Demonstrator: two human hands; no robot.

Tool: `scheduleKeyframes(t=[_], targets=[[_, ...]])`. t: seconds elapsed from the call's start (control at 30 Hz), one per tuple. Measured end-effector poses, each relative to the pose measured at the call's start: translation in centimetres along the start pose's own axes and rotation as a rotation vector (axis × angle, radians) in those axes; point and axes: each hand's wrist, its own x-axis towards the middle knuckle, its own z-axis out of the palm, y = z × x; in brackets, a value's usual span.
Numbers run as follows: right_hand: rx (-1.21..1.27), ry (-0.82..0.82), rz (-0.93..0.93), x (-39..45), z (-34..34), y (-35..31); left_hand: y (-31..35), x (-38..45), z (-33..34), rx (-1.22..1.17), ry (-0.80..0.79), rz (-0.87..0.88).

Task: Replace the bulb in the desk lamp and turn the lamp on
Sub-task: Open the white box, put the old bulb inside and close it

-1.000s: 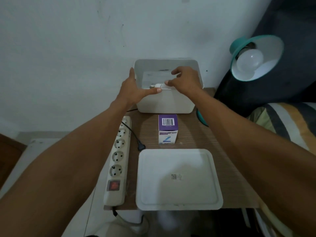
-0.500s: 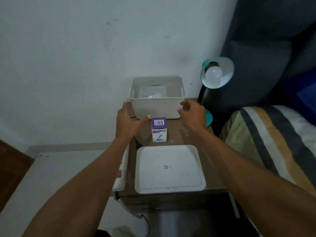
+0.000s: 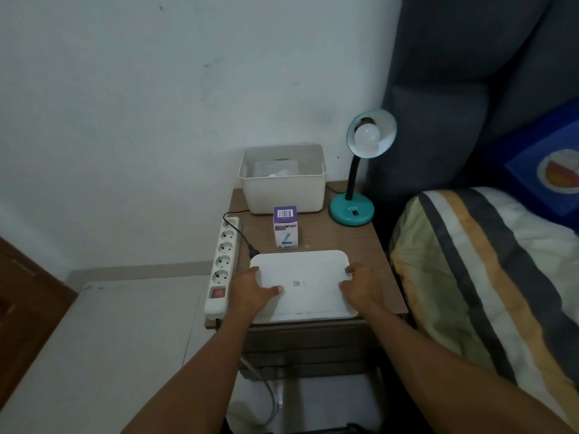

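A small wooden table stands in a corner against a white wall, with a striped mattress on the right and a dark headboard behind it. At the back of the table sits an open white bin; inside it lies a white bulb, partly hidden by the bin's wall. Right of the bin stands a teal lamp with a black neck, its shade tilted toward the camera and a round bulb seated in it, unlit. The lamp's round base rests on the table's back right corner, with a dark switch on top. In front of the bin stands a small purple and white box, upright, barcode on top. A white power strip runs along the table's left edge, red switch at the near end; a black plug lies on the table beside it, in none of the sockets.

At the front lies a flat white lid. The left hand grips its left edge, thumb on top and fingers curled round the rim. The right hand grips its right edge in the same way. Whether the lid is lifted off the table cannot be told.
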Motion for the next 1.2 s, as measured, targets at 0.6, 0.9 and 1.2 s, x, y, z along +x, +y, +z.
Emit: scheduleKeyframes(t=[0.6,0.9,1.2], targets=[[0.243,0.146,-0.201,1.9,-5.5,-7.8,6.1,1.6,-6.4,-0.197,0.305,0.237],[0.273,0.217,-0.317,9.3,-8.4,-17.5,11.1,10.6,-13.0,-0.240,0.376,0.342],[0.226,0.163,-0.280,19.1,-5.4,-20.4,12.2,21.7,-12.2,-0.202,0.309,0.289]])
